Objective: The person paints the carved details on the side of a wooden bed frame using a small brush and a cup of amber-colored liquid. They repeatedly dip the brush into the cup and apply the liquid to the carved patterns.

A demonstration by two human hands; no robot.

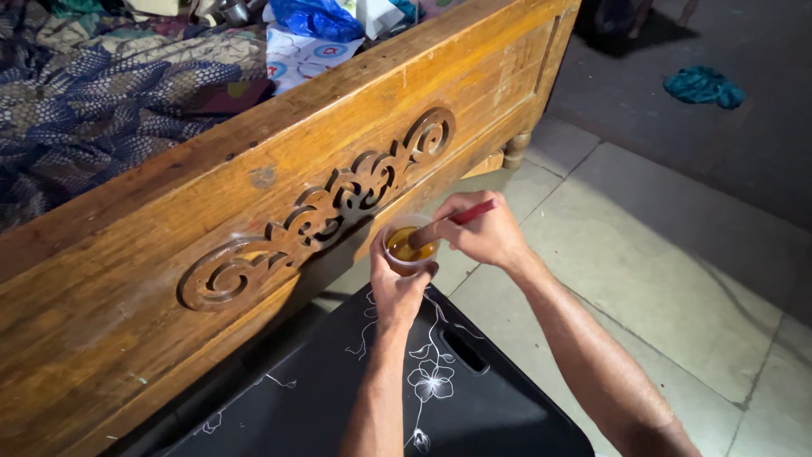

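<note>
Nearest the camera, a black plastic stool (474, 406) with a white flower pattern sits below both forearms. Just above its far edge, the left hand (396, 283) is wrapped around a small clear cup (409, 247) of amber liquid, fingers curled under and about its wall, holding it upright. The right hand (486, 233) grips a red-handled brush (452, 222), fingers pinched on the handle, bristle end down in the liquid. Judgement: the step in hand is loading or stirring the brush in the cup; the wooden board has not yet met the brush. A next stroke would call for lifting the bristles clear without drips and keeping the cup level. Just beyond the hands, the wooden bed footboard (169, 254) with a carved scroll ornament (338, 207) runs diagonally. Further off: patterned bedding (93, 101) behind its top edge, tiled floor (677, 271) right, a teal cloth (704, 86) at the far right corner.
</note>
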